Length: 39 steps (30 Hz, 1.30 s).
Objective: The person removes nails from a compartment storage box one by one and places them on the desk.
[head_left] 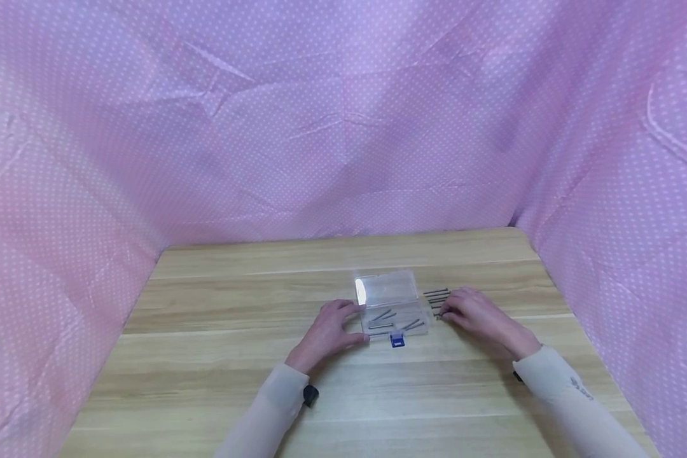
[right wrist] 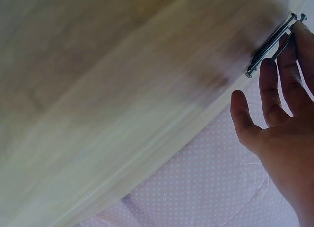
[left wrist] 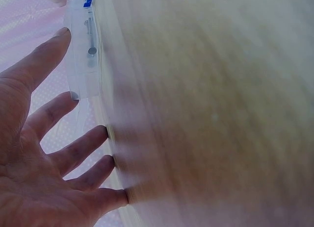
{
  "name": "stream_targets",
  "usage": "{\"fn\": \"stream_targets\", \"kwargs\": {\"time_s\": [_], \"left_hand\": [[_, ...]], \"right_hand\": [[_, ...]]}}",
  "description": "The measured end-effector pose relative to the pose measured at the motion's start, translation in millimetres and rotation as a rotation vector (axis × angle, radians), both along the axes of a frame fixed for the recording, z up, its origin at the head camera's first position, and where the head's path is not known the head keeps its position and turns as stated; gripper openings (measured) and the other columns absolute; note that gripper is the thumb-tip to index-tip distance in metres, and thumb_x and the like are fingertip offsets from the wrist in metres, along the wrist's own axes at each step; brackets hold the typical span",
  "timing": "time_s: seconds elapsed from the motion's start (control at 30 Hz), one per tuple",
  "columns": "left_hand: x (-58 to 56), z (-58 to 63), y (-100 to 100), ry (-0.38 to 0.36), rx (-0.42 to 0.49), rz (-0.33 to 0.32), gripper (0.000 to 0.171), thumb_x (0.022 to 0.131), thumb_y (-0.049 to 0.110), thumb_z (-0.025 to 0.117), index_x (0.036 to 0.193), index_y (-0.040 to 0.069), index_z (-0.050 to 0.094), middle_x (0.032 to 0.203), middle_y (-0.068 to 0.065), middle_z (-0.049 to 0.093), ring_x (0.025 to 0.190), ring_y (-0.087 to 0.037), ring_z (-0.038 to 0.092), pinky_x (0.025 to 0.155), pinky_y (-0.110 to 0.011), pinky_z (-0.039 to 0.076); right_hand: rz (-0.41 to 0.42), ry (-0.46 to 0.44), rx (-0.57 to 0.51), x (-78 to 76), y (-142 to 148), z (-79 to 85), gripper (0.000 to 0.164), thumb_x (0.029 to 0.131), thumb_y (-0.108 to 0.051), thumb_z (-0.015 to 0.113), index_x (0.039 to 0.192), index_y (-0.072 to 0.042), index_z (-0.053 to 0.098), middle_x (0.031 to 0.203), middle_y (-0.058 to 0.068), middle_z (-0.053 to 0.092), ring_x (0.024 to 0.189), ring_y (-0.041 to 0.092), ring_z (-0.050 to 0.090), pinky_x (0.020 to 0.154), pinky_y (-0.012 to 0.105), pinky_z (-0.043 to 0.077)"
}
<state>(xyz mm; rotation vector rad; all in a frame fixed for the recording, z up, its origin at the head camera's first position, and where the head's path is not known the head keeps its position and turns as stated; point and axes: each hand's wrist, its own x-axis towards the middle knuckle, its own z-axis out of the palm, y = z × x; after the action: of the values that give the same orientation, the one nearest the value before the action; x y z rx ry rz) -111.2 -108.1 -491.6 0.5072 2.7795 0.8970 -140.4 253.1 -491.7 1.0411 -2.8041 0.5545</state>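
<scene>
A clear plastic box (head_left: 424,313) with its lid (head_left: 390,287) laid back sits on the wooden table, a blue latch (head_left: 397,340) at its front. Several long grey nails lie in its compartments, among them a nail (head_left: 380,326) near the left end. My left hand (head_left: 333,329) spans that end, with thumb and index finger touching the box and the other fingers spread toward the tabletop. Right of the box, my right hand (head_left: 477,313) pinches a nail (right wrist: 282,48) between its fingertips. Other nails (head_left: 437,296) lie side by side just beyond those fingers.
The pale wooden table (head_left: 235,356) reaches back to a pink dotted cloth (head_left: 332,159), which hangs behind it and along both sides. A dark band piece (head_left: 311,395) shows at my left cuff.
</scene>
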Motion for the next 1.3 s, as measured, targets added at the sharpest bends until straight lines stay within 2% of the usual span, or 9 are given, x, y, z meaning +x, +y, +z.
{"fn": "stream_targets", "kwargs": {"time_s": [0.53, 0.77, 1.3], "left_hand": [[1.6, 3.9, 0.9, -0.001, 0.004, 0.001, 0.069, 0.084, 0.043, 0.086, 0.143, 0.017, 0.063, 0.148, -0.013, 0.053, 0.140, -0.038, 0.044, 0.117, -0.055, 0.038], [1.7, 5.0, 0.6, -0.004, 0.001, -0.003, 0.068, 0.084, 0.043, 0.086, 0.142, 0.017, 0.063, 0.149, -0.013, 0.053, 0.140, -0.037, 0.043, 0.117, -0.055, 0.038], [1.2, 3.9, 0.3, -0.027, -0.005, 0.005, 0.070, 0.084, 0.045, 0.085, 0.146, 0.020, 0.061, 0.152, -0.012, 0.050, 0.143, -0.036, 0.041, 0.118, -0.055, 0.036]], "right_hand": [[0.021, -0.005, 0.016, -2.5, 0.5, 0.1, 0.008, 0.089, -0.008, 0.079, 0.093, -0.013, 0.075, 0.095, -0.001, 0.071, 0.095, 0.027, 0.066, 0.089, 0.049, 0.054], [-0.015, -0.054, 0.031, -0.3, -1.3, 4.7, 0.007, 0.091, -0.010, 0.078, 0.096, -0.015, 0.076, 0.099, 0.000, 0.072, 0.100, 0.029, 0.066, 0.093, 0.053, 0.052], [-0.035, -0.070, 0.037, -0.5, 1.5, 3.5, 0.008, 0.090, -0.011, 0.078, 0.097, -0.015, 0.077, 0.100, 0.000, 0.072, 0.100, 0.029, 0.065, 0.093, 0.056, 0.051]]}}
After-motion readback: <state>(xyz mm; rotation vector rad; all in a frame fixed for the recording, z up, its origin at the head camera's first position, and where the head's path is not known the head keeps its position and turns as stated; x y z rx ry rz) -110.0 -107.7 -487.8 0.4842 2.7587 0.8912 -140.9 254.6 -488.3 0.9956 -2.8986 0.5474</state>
